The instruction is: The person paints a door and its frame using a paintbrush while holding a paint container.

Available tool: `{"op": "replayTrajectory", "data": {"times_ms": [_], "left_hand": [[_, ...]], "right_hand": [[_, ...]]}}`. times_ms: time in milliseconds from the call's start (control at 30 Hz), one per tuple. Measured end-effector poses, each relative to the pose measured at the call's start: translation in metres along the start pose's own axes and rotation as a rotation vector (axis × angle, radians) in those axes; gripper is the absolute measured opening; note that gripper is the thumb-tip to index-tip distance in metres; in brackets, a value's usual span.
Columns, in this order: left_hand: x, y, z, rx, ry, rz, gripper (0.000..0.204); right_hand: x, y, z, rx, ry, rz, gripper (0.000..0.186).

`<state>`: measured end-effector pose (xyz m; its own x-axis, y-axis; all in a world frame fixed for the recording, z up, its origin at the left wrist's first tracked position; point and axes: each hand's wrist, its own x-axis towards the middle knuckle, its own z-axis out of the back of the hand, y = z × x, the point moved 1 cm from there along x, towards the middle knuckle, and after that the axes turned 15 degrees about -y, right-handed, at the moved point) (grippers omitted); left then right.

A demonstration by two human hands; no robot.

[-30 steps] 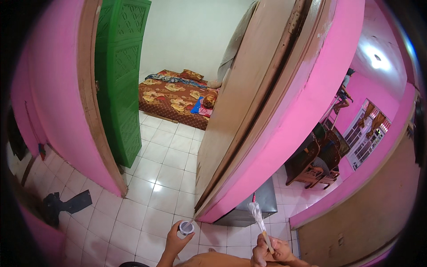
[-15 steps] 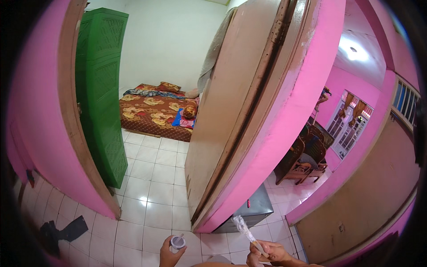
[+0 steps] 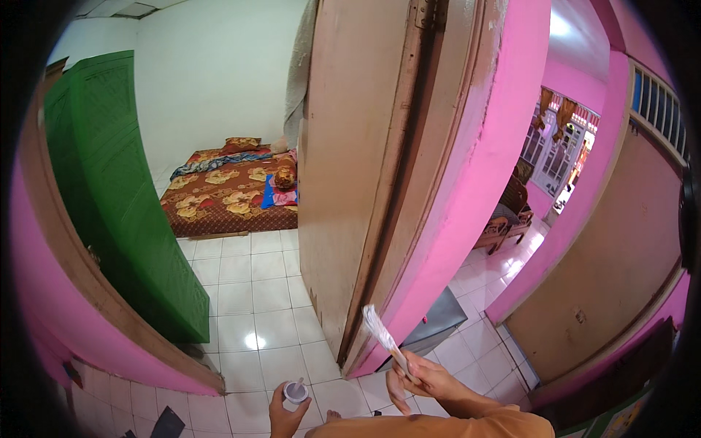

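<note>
In my left hand (image 3: pixel 287 419), low in the middle of the view, is a small round cup (image 3: pixel 296 393), its rim gripped between thumb and fingers. A short stick or spoon pokes out of it over a greyish content. My right hand (image 3: pixel 426 376) is closed around the handle of a brush (image 3: pixel 379 328) with a whitish, fanned head. The head points up and left, in front of the foot of the pink wall edge (image 3: pixel 431 270) by the door frame; whether it touches is not plain. An orange sleeve (image 3: pixel 475 425) covers part of my right arm.
A brown door (image 3: pixel 350 146) stands beside the wall edge. Left is a tall green panel door (image 3: pixel 124 197). Beyond lies a mattress (image 3: pixel 219 197) with a brown flowered cover. A grey box-like piece (image 3: pixel 438 321) and wooden chairs (image 3: pixel 504 212) are at right. White tiles (image 3: pixel 270 328) cover the floor.
The view has shifted, with the wall edge nearer. My right hand and the brush have risen and reached forward toward the wall's foot. My left hand keeps the cup.
</note>
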<state>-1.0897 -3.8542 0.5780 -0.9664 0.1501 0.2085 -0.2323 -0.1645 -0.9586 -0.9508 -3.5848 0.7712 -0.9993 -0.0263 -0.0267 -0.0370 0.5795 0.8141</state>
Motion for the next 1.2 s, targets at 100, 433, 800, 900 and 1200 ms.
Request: {"op": "replayTrajectory", "data": {"times_ms": [100, 433, 800, 900, 1200], "left_hand": [[0.04, 0.011, -0.006, -0.001, 0.07, -0.061, 0.068], [0.114, 0.027, -0.03, -0.179, 0.29, 0.037, 0.063], [0.195, 0.023, -0.001, -0.167, 0.556, -0.103, 0.065], [0.206, 0.033, 0.021, -0.15, 0.528, -0.065, 0.067], [0.228, 0.039, 0.053, -0.125, 0.51, -0.019, 0.068]], "right_hand": [[0.026, 0.001, 0.012, -0.197, -0.206, 0.257, 0.028], [0.096, 0.063, 0.001, -1.964, -0.577, 0.793, 0.027], [0.133, 0.094, -0.009, -2.432, -0.832, 0.604, 0.036], [0.143, 0.086, -0.014, -2.432, -0.943, 0.584, 0.046], [0.146, 0.061, -0.003, -2.471, -0.927, 0.598, 0.04]]}}
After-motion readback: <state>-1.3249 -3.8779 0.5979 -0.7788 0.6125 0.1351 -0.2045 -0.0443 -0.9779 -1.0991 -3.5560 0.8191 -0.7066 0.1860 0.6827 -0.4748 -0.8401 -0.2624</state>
